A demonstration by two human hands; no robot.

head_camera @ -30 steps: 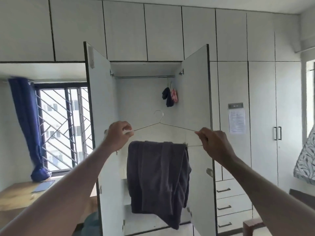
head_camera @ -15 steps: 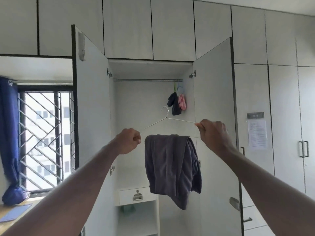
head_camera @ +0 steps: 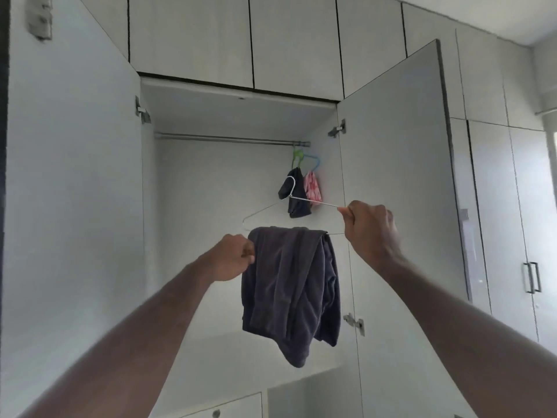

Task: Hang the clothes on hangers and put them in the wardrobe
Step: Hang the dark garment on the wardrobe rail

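One head-worn view, close to the open wardrobe, faces forward and tilts up toward its rail, with both forearms reaching in from the bottom edge.

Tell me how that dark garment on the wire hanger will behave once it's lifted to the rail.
The dark garment is probably floppy: it drapes in loose folds. Merely slung over the wire hanger, it might slide off if tilted.

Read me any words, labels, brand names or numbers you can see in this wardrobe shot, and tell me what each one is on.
No text can be read here.
Notice on the closed wardrobe door, seen edge-on behind the open right door: too blurred to read.
Dark garment, wire hanger, rail: no print visible.
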